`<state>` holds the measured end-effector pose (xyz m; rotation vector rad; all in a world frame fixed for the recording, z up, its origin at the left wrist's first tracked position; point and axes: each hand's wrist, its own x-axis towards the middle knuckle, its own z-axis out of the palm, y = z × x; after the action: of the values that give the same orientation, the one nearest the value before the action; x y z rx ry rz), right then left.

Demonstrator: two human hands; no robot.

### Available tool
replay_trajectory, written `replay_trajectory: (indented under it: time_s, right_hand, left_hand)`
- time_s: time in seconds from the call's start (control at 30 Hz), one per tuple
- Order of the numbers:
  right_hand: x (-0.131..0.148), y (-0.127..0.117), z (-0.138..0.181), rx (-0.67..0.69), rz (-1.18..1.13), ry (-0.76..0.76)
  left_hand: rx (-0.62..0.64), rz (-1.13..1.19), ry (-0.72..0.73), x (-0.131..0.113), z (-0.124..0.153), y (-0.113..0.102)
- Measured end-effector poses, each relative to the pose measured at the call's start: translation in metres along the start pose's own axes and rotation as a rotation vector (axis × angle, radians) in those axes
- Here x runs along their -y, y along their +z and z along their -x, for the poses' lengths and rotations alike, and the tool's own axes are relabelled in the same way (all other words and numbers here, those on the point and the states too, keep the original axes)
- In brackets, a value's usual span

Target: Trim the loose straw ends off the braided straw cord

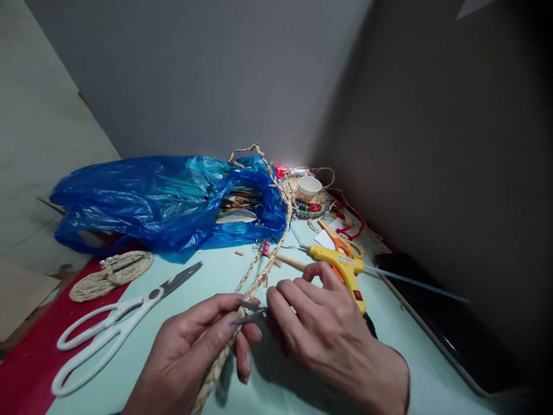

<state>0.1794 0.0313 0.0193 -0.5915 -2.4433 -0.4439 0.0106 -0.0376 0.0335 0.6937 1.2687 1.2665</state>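
Observation:
A pale braid of plant fibre point(211, 376) runs from the bottom of the view away from me, between my hands. My left hand point(190, 346) pinches it between thumb and fingers. In my right hand point(322, 328) is a small pair of scissors point(253, 314); their handles are hidden inside my closed fingers. The two dark blades stand apart, one on each side of the braid, close to my left fingertips. Beyond the hands, the braid leads to a pink binder clip point(265, 248) and thinner twisted strands point(287, 213).
White-handled scissors point(116, 323) and a coiled braid piece point(112, 275) lie at left. Behind stands a blue plastic bag point(142, 202) with fibres inside. A yellow glue gun point(341, 262), orange scissors point(339, 237), a white cup point(309, 187) and a black tablet-like device point(449, 323) sit at right.

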Motion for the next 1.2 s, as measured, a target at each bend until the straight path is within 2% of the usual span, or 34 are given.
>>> replay_trajectory:
  time_s: [0.23, 0.4, 0.57, 0.87, 1.03, 1.2]
  right_hand:
    - [-0.001, -0.001, 0.001, 0.001, 0.053, 0.012]
    - [-0.001, 0.0, 0.002, -0.013, 0.041, -0.017]
    - [-0.002, -0.001, 0.003, -0.006, 0.051, -0.045]
    - [-0.004, 0.002, 0.006, 0.031, 0.058, -0.072]
    - [-0.003, 0.007, 0.005, 0.006, 0.041, -0.074]
    - [-0.003, 0.005, 0.005, 0.026, 0.036, -0.062]
  left_hand:
    - [0.014, 0.063, -0.035, 0.0, 0.006, 0.003]
    - [0.065, 0.006, 0.037, 0.004, 0.004, 0.001]
    - [-0.01, -0.064, 0.079, 0.008, 0.007, 0.001]
    - [0.035, -0.087, 0.072, 0.009, 0.004, -0.003]
    - [-0.006, -0.06, 0.066, 0.008, 0.006, -0.001]
    - [0.09, -0.085, 0.069, 0.01, 0.004, -0.007]
